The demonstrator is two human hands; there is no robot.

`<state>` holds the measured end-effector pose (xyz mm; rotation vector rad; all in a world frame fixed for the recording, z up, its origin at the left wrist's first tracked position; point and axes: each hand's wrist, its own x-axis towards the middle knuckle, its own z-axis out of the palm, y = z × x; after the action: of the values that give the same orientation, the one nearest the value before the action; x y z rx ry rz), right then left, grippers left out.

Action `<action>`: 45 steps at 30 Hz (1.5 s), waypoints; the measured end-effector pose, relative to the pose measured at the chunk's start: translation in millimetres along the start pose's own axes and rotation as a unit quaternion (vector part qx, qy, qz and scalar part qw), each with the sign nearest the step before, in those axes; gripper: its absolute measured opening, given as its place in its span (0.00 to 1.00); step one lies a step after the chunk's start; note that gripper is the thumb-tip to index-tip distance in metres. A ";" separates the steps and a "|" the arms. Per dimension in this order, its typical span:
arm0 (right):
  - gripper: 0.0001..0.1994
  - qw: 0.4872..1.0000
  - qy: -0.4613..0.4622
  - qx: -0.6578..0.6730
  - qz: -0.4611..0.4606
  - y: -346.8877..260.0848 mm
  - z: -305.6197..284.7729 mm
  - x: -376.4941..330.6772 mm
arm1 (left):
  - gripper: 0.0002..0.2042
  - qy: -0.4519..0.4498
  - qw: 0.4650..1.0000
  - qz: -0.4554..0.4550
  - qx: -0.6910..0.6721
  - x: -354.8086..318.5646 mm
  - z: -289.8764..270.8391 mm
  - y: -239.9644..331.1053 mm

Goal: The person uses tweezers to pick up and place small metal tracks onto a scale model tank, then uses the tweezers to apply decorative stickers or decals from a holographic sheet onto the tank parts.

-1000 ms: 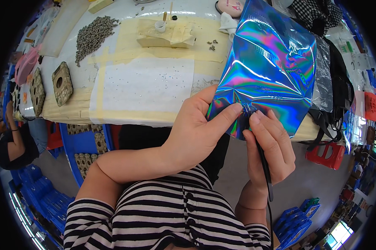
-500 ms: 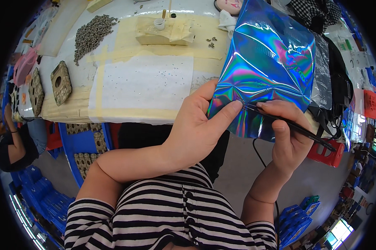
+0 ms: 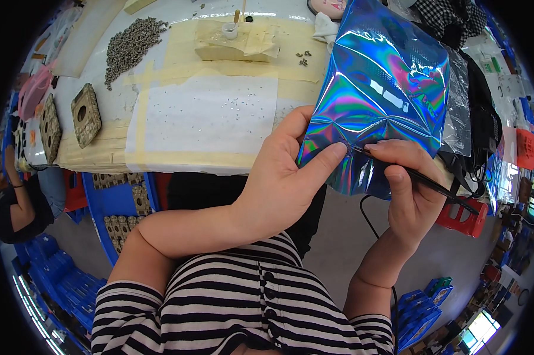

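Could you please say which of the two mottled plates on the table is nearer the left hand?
The right-hand plate, nearer the white paper; the other plate sits farther left.

The pouch [image 3: 391, 68] is washed in metallic blue, streaked with magenta, green and violet. The tweezers [image 3: 450, 196] are coloured black. The shirt [image 3: 217, 296] is banded in black and white stripes. White is shown by the paper sheet [image 3: 211, 127], pale yellow by the tape [image 3: 206, 164]. The square pieces [image 3: 86, 129] are mottled in brown and beige; the cloth [image 3: 447, 21] is checked in black and white.
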<state>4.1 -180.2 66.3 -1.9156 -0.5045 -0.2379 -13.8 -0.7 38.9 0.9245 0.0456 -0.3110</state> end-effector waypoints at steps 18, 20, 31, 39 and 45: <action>0.09 1.000 -0.012 0.023 0.018 3.0 -0.9 0.3 | 0.20 -0.002 1.000 -0.004 -0.002 -0.3 0.7 1.3; 0.09 0.999 -0.016 0.028 0.023 3.7 -1.5 0.7 | 0.20 0.000 1.000 -0.003 0.000 -0.3 0.6 0.7; 0.08 0.996 -0.033 0.059 0.052 5.4 -6.0 2.8 | 0.19 0.000 1.000 0.001 0.023 -0.7 0.7 0.9; 0.14 0.999 0.006 0.043 -0.007 8.9 -5.9 -4.4 | 0.19 0.007 1.000 -0.001 0.004 -0.5 1.1 0.2; 0.17 0.997 0.037 -0.025 -0.065 3.9 5.5 -11.4 | 0.17 0.021 1.000 0.000 -0.014 0.4 4.6 0.7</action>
<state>-4.7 -179.0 56.4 -1.9176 -0.5797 -0.4087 -13.7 -4.1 42.1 0.9037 0.0884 -0.2902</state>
